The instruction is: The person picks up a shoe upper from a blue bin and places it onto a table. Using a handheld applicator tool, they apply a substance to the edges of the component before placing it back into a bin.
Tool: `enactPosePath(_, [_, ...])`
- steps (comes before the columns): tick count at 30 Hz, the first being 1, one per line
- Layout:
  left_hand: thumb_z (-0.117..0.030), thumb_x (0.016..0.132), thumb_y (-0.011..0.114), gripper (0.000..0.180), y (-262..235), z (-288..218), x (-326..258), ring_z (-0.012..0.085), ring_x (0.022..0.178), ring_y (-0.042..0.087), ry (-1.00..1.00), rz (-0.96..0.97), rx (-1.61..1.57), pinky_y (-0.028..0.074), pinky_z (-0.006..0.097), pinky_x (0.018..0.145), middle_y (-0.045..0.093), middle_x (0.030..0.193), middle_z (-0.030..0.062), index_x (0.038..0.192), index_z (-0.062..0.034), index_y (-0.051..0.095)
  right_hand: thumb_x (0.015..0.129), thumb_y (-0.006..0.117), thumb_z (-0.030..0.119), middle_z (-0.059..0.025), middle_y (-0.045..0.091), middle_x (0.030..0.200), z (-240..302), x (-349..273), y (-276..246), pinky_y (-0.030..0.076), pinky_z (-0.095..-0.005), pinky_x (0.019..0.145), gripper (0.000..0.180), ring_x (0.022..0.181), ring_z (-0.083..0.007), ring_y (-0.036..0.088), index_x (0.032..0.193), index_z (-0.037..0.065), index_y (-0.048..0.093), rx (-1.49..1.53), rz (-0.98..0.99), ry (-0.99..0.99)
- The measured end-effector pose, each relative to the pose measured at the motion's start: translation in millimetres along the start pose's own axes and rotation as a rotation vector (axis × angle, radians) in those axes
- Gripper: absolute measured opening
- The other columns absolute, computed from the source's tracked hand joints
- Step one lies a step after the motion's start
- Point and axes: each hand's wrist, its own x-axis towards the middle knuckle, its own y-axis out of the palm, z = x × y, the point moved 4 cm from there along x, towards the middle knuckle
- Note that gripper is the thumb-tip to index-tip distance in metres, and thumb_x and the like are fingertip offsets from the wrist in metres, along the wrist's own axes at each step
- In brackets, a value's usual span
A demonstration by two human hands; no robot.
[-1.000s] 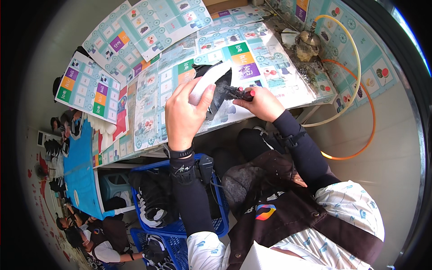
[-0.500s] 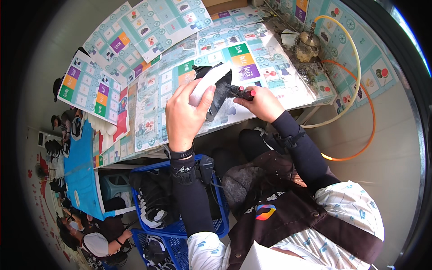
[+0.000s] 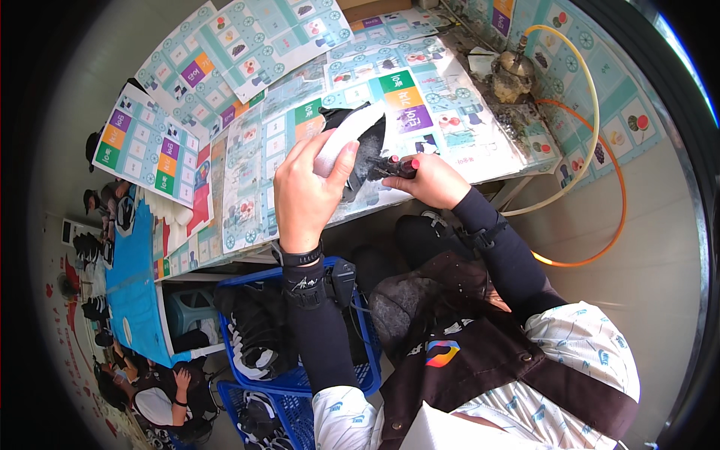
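The counter (image 3: pixel 480 142) is covered with large printed sheets (image 3: pixel 247 45), pale teal with rows of small picture squares and bold colour blocks in green, yellow, purple and orange. One sheet (image 3: pixel 146 146) hangs over the counter's left edge, white with purple, orange and green squares. Further left of the counter lies a plain blue sheet (image 3: pixel 131 285).

Above the counter's near edge, the left hand (image 3: pixel 304 191) is wrapped around a black shoe with a white sole (image 3: pixel 352 142), fingers closed over the sole. The shoe's long axis runs slantwise, from low at the left hand up and away toward the far right of the counter, sole turned toward the camera. The right hand (image 3: pixel 427 180) is closed on a small dark tool (image 3: pixel 390 166) with a red tip, touching the shoe's black side.

On the counter's far right corner sits a lumpy brownish pot (image 3: pixel 514 75). A yellow hose (image 3: pixel 592 97) and an orange hose (image 3: pixel 611 195) loop off the counter's right edge. Below the counter's near edge stands a blue crate (image 3: pixel 352 367) holding dark shoes (image 3: pixel 255 330).
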Motion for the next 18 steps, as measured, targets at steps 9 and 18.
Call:
enactPosePath(9, [-0.043, 0.093, 0.076, 0.046, -1.7, 0.7, -1.4, 0.0415, 0.091, 0.072, -0.004, 0.001, -0.006, 0.056, 0.045, 0.079, 0.073, 0.100, 0.0210, 0.111, -0.0011, 0.075, 0.090, 0.080, 0.037, -0.0224, 0.070, 0.080, -3.1, 4.5, -5.1, 0.055, -0.0471, 0.071, 0.036, 0.080, -0.0439, 0.067, 0.095, 0.002, 0.074, -0.070, -0.128, 0.027])
enactPosePath(18, [-0.042, 0.093, 0.077, 0.046, -2.3, 2.0, -1.5, 0.0415, 0.092, 0.072, -0.004, 0.001, -0.012, 0.056, 0.045, 0.079, 0.073, 0.101, 0.0210, 0.111, -0.0009, 0.075, 0.092, 0.080, 0.038, -0.0195, 0.067, 0.076, -0.5, -1.8, 1.9, 0.052, -0.0423, 0.070, 0.040, 0.071, -0.0398, 0.062, 0.090, -0.001, 0.069, 0.052, -0.003, -0.030])
